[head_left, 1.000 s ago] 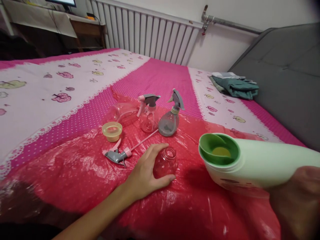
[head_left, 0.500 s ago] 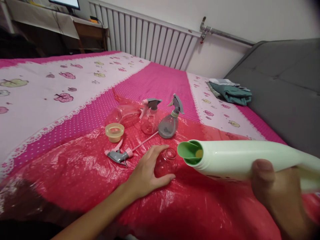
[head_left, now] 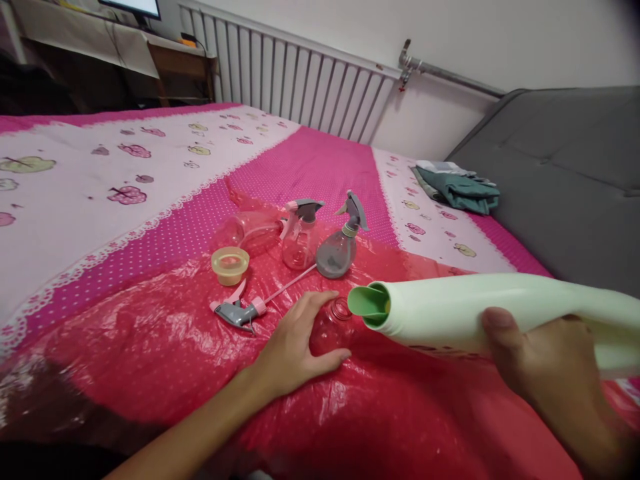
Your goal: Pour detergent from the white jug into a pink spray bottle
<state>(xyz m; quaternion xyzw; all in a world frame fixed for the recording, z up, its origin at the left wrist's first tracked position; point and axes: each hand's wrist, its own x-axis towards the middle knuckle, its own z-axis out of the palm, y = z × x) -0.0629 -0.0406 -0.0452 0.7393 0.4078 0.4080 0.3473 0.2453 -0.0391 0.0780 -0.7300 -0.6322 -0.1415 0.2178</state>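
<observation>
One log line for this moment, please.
left hand: around clear bottle; right hand: holding pale-green jug; spout: near bottle mouth

Soft, dimmish indoor light leaves glare on the red sheet (head_left: 390, 407) towards eight o'clock and shadow beneath the pale green bottle (head_left: 450, 310) near five. Gloom sits under the desk (head_left: 175, 60) at ten; the right hand (head_left: 555, 373), at four, looks slightly blurred. Black vignetting clips two o'clock.

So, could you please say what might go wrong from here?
Anything poured from the pale green jug could miss the open bottle, whose mouth looks narrow beside the green spout. The jug might knock the bottle over if the left hand slackens, or slip, since only the right hand holds it.
</observation>
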